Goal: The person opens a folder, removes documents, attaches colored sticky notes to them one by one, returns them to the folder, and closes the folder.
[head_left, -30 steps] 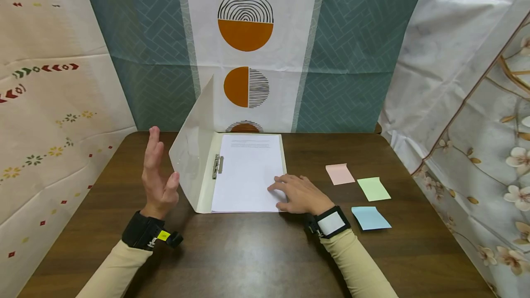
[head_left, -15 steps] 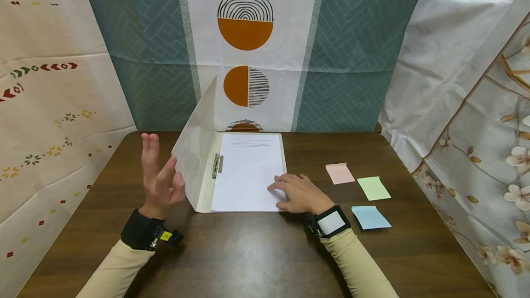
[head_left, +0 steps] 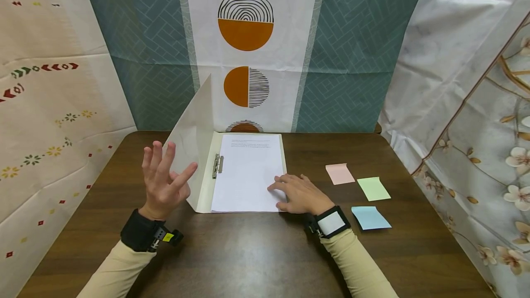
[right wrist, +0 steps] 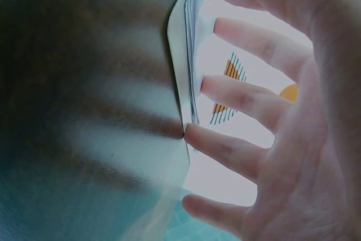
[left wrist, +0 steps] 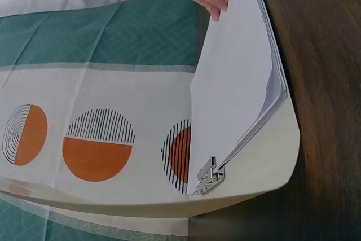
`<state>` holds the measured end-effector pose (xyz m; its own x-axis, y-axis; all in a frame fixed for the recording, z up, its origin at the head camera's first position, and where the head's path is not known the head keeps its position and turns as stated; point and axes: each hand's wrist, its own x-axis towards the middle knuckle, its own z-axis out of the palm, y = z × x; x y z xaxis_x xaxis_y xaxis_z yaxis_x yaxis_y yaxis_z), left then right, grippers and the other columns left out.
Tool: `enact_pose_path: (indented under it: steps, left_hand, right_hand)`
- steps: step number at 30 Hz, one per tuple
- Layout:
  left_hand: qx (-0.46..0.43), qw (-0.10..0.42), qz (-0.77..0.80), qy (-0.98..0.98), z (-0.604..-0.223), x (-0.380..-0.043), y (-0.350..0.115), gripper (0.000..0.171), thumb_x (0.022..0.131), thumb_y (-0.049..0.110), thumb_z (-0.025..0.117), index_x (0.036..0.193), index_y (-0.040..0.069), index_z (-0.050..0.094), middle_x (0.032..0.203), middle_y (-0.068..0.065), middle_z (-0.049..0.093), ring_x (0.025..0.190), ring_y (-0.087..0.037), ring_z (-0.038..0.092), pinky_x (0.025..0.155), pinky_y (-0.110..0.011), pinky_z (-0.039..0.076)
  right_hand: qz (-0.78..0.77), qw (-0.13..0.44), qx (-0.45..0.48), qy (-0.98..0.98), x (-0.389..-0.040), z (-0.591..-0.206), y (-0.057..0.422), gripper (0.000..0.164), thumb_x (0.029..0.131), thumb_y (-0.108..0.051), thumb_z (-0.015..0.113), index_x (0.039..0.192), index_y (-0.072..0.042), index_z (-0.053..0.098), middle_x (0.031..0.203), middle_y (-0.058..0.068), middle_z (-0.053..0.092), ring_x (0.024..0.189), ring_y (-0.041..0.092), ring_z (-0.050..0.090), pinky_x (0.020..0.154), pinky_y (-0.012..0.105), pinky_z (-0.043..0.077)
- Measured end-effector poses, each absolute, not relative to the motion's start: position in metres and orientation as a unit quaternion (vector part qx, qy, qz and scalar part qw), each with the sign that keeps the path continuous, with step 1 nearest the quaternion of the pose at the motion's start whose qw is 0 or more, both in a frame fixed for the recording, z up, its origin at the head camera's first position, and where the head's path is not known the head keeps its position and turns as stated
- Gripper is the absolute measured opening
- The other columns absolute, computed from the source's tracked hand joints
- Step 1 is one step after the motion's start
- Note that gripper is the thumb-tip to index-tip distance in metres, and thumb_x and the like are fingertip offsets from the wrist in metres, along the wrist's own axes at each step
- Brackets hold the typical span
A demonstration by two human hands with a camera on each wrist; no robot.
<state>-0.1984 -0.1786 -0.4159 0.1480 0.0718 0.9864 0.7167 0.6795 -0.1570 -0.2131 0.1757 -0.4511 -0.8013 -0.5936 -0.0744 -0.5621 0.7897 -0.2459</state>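
An open white file folder (head_left: 205, 174) lies on the table, its front cover (head_left: 193, 137) standing up along the left side. A stack of paper sheets (head_left: 248, 178) with a few printed lines at the top sits inside, beside a metal clip (head_left: 216, 165) at the left edge. My left hand (head_left: 163, 187) is raised against the cover's near part, fingers spread upward; whether it touches the cover cannot be told. My right hand (head_left: 302, 193) rests with its fingertips at the right edge of the sheets; the right wrist view shows its fingers (right wrist: 242, 95) spread and nearly straight.
Right of the folder lie a pink sticky note (head_left: 340, 174), a green sticky note (head_left: 374, 189) and a blue sticky note (head_left: 371, 218). The brown wooden table (head_left: 248, 261) ends at a patterned cloth backdrop (head_left: 348, 59).
My left hand has turned and shifted slightly right, its fingers spreading. The folder's cover swayed a little right, then leaned back left. My right hand has stayed in place.
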Motion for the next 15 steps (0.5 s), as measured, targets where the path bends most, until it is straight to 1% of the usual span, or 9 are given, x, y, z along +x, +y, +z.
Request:
enact_pose_path:
  steps: [2, 4, 9, 12, 15]
  left_hand:
    - [-0.322, 0.683, -0.229, -0.614, -0.4154, -0.1981, -0.1783, 0.101, 0.062, -0.034, 0.056, 0.14, 0.026, 0.079, 0.17, -0.005, 0.061, 0.169, -0.023, 0.046, 0.144, -0.046, 0.023]
    - [-0.317, 0.679, -0.223, -0.624, -0.4157, -0.1979, -0.1786, 0.099, 0.064, -0.033, 0.06, 0.141, 0.026, 0.08, 0.169, -0.006, 0.062, 0.169, -0.024, 0.046, 0.145, -0.047, 0.02]
    - [-0.305, 0.668, -0.194, -0.65, -0.4192, -0.1994, -0.1804, 0.084, 0.073, -0.028, 0.064, 0.138, 0.021, 0.082, 0.162, -0.011, 0.066, 0.17, -0.027, 0.045, 0.147, -0.046, 0.011]
    - [-0.281, 0.67, -0.173, -0.665, -0.4215, -0.2005, -0.1803, 0.079, 0.073, -0.026, 0.068, 0.137, 0.019, 0.083, 0.16, -0.016, 0.067, 0.171, -0.029, 0.042, 0.147, -0.044, 0.001]
    - [-0.245, 0.668, -0.164, -0.683, -0.4233, -0.2007, -0.1798, 0.074, 0.078, -0.024, 0.069, 0.137, 0.019, 0.082, 0.162, -0.018, 0.065, 0.174, -0.029, 0.036, 0.145, -0.041, -0.01]
  right_hand:
    - [-0.105, 0.073, -0.306, 0.943, -0.2132, -0.451, 0.1757, 0.046, 0.101, -0.03, 0.083, 0.146, -0.024, 0.074, 0.169, 0.012, 0.061, 0.16, 0.037, 0.055, 0.127, 0.082, 0.035]
    - [-0.105, 0.073, -0.306, 0.943, -0.2134, -0.4511, 0.1759, 0.046, 0.101, -0.03, 0.083, 0.146, -0.025, 0.074, 0.169, 0.012, 0.061, 0.16, 0.037, 0.055, 0.127, 0.082, 0.036]
    - [-0.104, 0.072, -0.307, 0.943, -0.2135, -0.4518, 0.1762, 0.046, 0.101, -0.03, 0.083, 0.146, -0.025, 0.074, 0.169, 0.013, 0.061, 0.16, 0.037, 0.055, 0.127, 0.083, 0.035]
    - [-0.104, 0.071, -0.308, 0.943, -0.2133, -0.4518, 0.1761, 0.046, 0.101, -0.031, 0.083, 0.146, -0.025, 0.074, 0.169, 0.013, 0.061, 0.16, 0.037, 0.055, 0.127, 0.082, 0.036]
    - [-0.103, 0.07, -0.308, 0.943, -0.2132, -0.4514, 0.1756, 0.046, 0.101, -0.031, 0.083, 0.146, -0.025, 0.074, 0.169, 0.013, 0.061, 0.159, 0.037, 0.055, 0.127, 0.083, 0.035]
